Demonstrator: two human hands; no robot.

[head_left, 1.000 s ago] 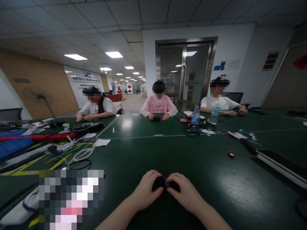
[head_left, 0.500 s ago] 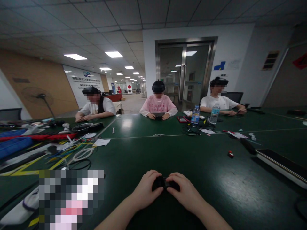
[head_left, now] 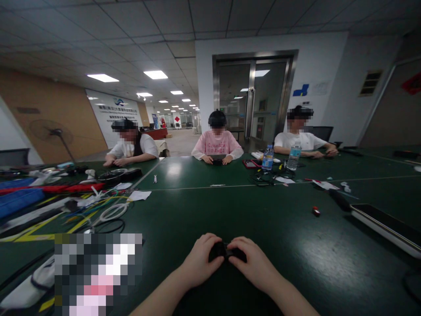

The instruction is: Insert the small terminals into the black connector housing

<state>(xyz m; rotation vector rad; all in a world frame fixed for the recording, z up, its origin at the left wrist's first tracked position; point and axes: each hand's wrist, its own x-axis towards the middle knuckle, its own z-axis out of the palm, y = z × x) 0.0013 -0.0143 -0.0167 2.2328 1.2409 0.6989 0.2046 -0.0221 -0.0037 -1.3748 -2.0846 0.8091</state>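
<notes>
A small black object lies between my two hands at the near middle of the green table. My left hand curls round its left end, thumb towards the near side and fingers over the far side. Round the right end my right hand is closed in the same way. The fingertips of both hands come near each other over the object's middle. Most of the object is hidden by the fingers, and its exact kind is too dark to tell.
Cables, blue trays and papers crowd the left side. Three people sit across the table. Two bottles stand beyond, right of centre. A small red item and a flat dark device lie to the right.
</notes>
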